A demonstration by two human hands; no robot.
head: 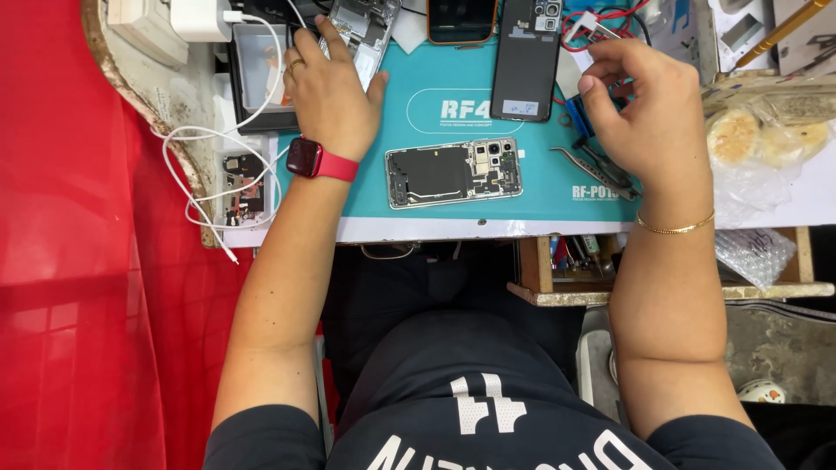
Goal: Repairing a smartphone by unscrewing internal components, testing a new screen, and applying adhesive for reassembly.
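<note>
An opened smartphone (454, 171) lies back-off on the teal work mat (418, 96), its circuit boards and camera modules showing. My left hand (329, 91), with a red watch on the wrist, rests flat on a silver phone frame (370, 30) at the mat's far left. My right hand (640, 109), wearing a gold bracelet, hovers curled over the mat's right side, fingertips pinched near red wires (601, 22); whether it holds anything small I cannot tell. Metal tweezers (592, 165) lie just beneath that hand.
A dark phone back cover (525, 57) and another phone (461, 19) lie at the far edge. White charger cable (218, 165) loops at the left beside a small circuit part (244, 187). Plastic bags (766, 139) sit right; a red surface (78, 261) fills the left.
</note>
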